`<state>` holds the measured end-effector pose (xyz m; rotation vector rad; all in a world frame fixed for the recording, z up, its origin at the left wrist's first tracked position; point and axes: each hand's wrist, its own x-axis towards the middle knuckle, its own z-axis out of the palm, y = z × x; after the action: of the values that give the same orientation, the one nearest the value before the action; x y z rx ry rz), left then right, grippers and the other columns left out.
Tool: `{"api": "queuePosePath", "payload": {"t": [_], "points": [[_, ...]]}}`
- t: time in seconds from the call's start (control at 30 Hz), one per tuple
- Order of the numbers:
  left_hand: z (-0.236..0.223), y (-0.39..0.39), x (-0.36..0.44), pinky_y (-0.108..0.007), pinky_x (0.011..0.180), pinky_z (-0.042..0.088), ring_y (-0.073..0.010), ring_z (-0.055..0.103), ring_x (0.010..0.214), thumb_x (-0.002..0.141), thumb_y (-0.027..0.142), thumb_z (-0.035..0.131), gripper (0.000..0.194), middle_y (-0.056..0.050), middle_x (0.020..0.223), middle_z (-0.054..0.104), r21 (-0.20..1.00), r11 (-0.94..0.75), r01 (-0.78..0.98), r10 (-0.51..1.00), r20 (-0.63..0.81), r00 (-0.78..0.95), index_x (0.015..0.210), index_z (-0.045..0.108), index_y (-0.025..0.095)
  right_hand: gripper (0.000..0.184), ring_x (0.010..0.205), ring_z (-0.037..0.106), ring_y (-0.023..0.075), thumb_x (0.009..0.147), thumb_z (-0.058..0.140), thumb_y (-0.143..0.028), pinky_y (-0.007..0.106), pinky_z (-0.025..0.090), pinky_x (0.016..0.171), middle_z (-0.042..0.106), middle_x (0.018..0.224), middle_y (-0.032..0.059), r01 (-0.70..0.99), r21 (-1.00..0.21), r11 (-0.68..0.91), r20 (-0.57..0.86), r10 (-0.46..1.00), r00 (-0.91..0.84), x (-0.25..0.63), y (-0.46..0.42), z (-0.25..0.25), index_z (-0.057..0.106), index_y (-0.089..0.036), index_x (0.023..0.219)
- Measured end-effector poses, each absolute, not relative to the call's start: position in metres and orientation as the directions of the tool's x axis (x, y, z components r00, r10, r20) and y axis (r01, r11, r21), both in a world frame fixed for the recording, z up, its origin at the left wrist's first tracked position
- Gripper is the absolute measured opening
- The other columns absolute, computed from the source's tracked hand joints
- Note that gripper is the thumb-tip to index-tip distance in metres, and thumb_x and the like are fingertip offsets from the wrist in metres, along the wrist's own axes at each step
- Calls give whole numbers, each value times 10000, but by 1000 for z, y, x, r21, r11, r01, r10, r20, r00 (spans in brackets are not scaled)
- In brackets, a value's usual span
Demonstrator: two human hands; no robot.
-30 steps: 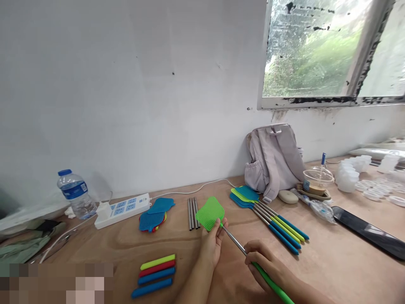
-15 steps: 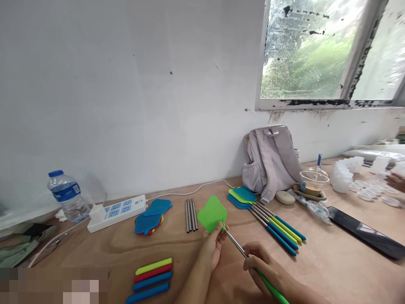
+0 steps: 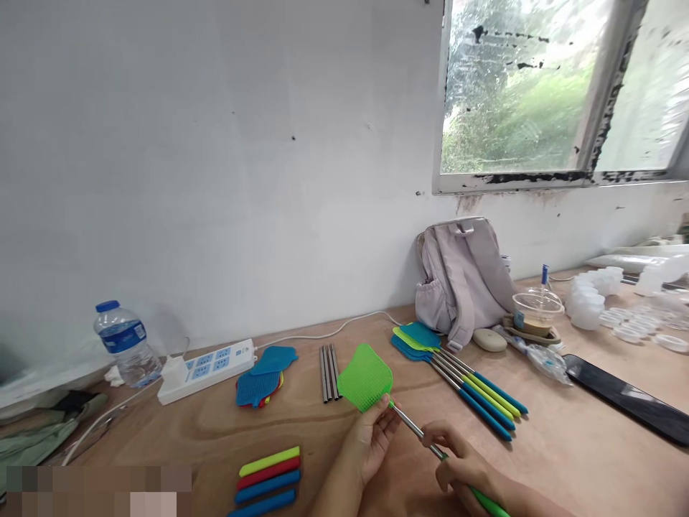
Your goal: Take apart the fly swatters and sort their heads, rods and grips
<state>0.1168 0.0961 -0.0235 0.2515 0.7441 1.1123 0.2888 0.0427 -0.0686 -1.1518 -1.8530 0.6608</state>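
Observation:
A green fly swatter (image 3: 366, 377) spans both hands, its mesh head raised toward the upper left. My left hand (image 3: 377, 438) pinches it at the neck, just below the head. Around the green handle, where it meets the metal rod, my right hand (image 3: 463, 463) is closed. To the right lie several fly swatters (image 3: 468, 384) with blue and yellow handles. Left of the green head are bare metal rods (image 3: 329, 373). Farther left is a pile of loose swatter heads (image 3: 263, 377), blue on top. Loose coloured handles (image 3: 269, 474) lie nearer the front.
A power strip (image 3: 207, 370) and a water bottle (image 3: 126, 345) stand at the left. Against the wall leans a backpack (image 3: 466, 280). At right are a lidded cup (image 3: 538, 312), a black phone-like slab (image 3: 627, 398) and white plastic containers (image 3: 586, 305).
The view has shifted slightly. Both hands still hold the green fly swatter, and my right hand's fingers have shifted where the rod meets the handle. Another person's hand at the far right has left view.

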Motion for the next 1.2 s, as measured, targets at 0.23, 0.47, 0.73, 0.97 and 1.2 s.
{"api": "queuePosePath", "payload": {"t": [0.23,0.47,0.73,0.97,1.2], "points": [[-25,106,114,-232,481,535,-157,641,522,611,31,727,171,-37,585,647,629,318,-709,944,-279,175,652,581,110,173,988,568,193,834,494,-259,302,461,855,578,1068,63,423,-711,561,418,822,-387,286,39,-50,577,-260,986],[-28,120,103,-211,545,531,-137,654,591,549,122,782,272,17,650,649,672,84,-736,986,-163,-37,707,564,165,343,593,595,167,901,317,-485,303,497,536,579,759,41,162,-940,299,270,946,-177,299,35,-27,491,-206,1000],[-36,121,105,-312,612,536,-197,658,646,493,281,820,378,-17,688,654,783,45,-621,997,-70,-15,747,570,155,112,459,418,75,715,601,-221,175,303,432,414,537,-80,607,-742,284,199,958,-205,303,42,-23,537,-207,805],[-37,107,112,-300,670,488,-175,626,702,581,231,748,386,-62,839,646,933,-23,-359,980,92,175,925,595,146,225,495,524,113,826,460,-386,212,416,477,605,702,-7,757,-572,316,371,923,-106,322,50,-19,578,-216,916],[-29,69,104,-217,526,368,-111,496,554,713,61,432,169,9,643,546,765,-505,399,856,383,347,750,542,185,337,742,644,222,793,460,-501,311,512,664,691,883,71,840,-514,175,535,830,154,403,72,-30,609,-225,916]]}}
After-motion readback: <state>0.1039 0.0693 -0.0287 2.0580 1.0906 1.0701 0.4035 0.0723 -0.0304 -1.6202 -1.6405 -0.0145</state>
